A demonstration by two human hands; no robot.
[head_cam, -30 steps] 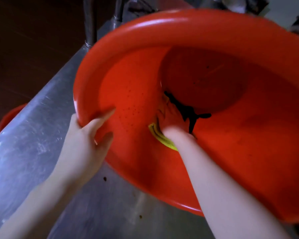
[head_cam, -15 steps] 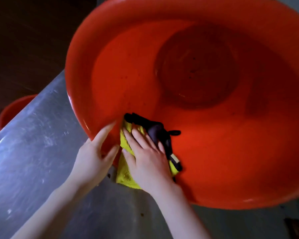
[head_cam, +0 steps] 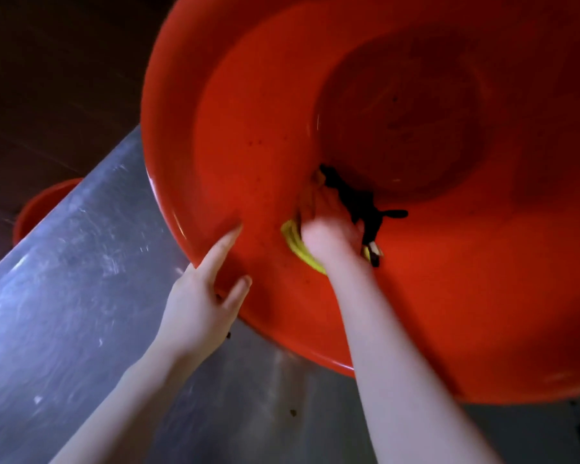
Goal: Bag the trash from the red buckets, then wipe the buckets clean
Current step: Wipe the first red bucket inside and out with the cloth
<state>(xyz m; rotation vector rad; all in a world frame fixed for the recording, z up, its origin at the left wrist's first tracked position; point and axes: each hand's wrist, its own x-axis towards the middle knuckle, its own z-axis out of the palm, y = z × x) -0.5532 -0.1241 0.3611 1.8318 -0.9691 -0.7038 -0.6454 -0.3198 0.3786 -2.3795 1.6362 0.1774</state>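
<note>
Clearly the wiping half of the job is under way: the red bucket (head_cam: 399, 78) fills the upper right of the frame, tipped on its side so its open mouth faces the camera and its inside wall is easy to reach. Its lower rim rests on, or just above, the steel table (head_cam: 74, 296), which runs from the lower left toward the centre.

The left hand (head_cam: 200, 303) sits at the bucket's near rim in the lower centre, its fingers (head_cam: 223, 244) spread wide, thumb on the inside and the others apparently under the lip, probably to hold the tilt and stop the bucket sliding while it is scrubbed.

The right hand (head_cam: 332, 236) reaches deep inside, just below the round bottom panel, pressed down on a yellow cloth (head_cam: 298, 251) with a black part (head_cam: 355, 199) that bunches out above the knuckles. This hand is blurred, so how tightly its fingers close on the cloth cannot be told, only that they bear on it.

Small dark specks dot the wall at centre, so cleaning looks unfinished. A few crumbs lie on the table below the rim. A second red bucket (head_cam: 37, 205) peeks out at the left edge, beyond the table.
</note>
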